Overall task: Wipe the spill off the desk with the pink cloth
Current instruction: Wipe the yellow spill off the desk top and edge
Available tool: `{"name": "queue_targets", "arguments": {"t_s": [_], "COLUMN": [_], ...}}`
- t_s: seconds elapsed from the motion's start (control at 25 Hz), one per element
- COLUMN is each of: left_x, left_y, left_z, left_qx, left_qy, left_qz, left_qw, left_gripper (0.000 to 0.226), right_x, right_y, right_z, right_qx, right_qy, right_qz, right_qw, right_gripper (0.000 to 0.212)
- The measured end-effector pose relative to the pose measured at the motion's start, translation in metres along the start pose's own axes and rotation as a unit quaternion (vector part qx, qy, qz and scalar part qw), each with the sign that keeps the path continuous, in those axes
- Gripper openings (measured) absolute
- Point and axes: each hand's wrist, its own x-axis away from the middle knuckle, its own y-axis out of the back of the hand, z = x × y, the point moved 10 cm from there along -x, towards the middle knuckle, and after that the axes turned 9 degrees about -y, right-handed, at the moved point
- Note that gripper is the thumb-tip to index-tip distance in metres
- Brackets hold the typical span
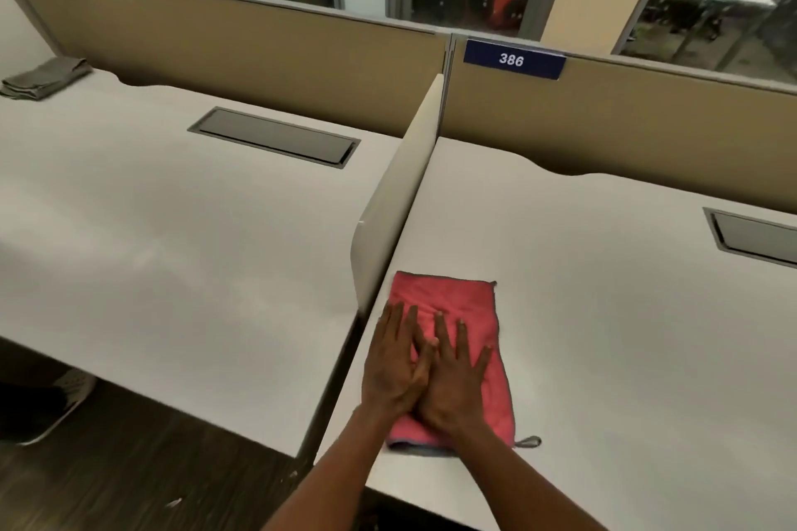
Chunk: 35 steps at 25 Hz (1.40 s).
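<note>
A folded pink cloth (463,306) lies flat on the white desk (604,336), close to the desk's left edge and beside the low white divider. My left hand (394,366) and my right hand (453,379) press flat on the cloth side by side, fingers spread and pointing away from me, the thumbs overlapping. Neither hand grips the cloth. A grey loop (528,441) sticks out from the cloth's near right corner. No spill shows on the desk surface.
A white divider (396,194) separates this desk from the left desk (151,228). Grey cable hatches sit in both desks (274,136) (754,239). A folded grey cloth (43,78) lies far left. Tan partitions with a "386" label (513,58) stand behind.
</note>
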Motion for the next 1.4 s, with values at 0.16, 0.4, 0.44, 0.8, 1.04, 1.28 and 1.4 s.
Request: {"name": "queue_targets", "arguments": {"t_s": [0.16, 0.4, 0.44, 0.8, 1.04, 1.28, 1.4], "left_x": [-0.023, -0.018, -0.017, -0.018, -0.018, -0.015, -0.017], "left_y": [0.001, -0.003, -0.003, -0.016, -0.018, -0.011, -0.011], "left_z": [0.020, 0.030, 0.030, 0.030, 0.023, 0.022, 0.025], "left_qx": [0.042, -0.003, -0.011, -0.063, -0.061, -0.022, -0.006], "left_qy": [0.067, 0.062, 0.063, 0.072, 0.076, 0.085, 0.071], "left_qz": [-0.059, -0.077, -0.074, -0.025, -0.010, -0.030, -0.040], "left_qw": [0.995, 0.995, 0.995, 0.995, 0.995, 0.996, 0.997], "left_gripper": [0.074, 0.080, 0.080, 0.084, 0.084, 0.078, 0.078], "right_x": [-0.054, -0.127, -0.134, -0.069, 0.060, 0.117, 0.087], "right_y": [0.015, 0.046, 0.051, 0.068, 0.031, -0.006, -0.005], "right_z": [0.019, -0.022, -0.040, -0.258, -0.233, -0.106, -0.066], "right_qx": [0.013, -0.042, -0.044, -0.050, -0.029, -0.021, -0.028], "right_qy": [0.086, 0.018, -0.005, -0.226, -0.219, -0.067, 0.001], "right_qz": [0.003, 0.013, 0.011, -0.029, -0.053, -0.061, -0.057], "right_qw": [0.996, 0.999, 0.999, 0.972, 0.974, 0.996, 0.998], "right_gripper": [0.079, 0.077, 0.077, 0.080, 0.080, 0.080, 0.074]}}
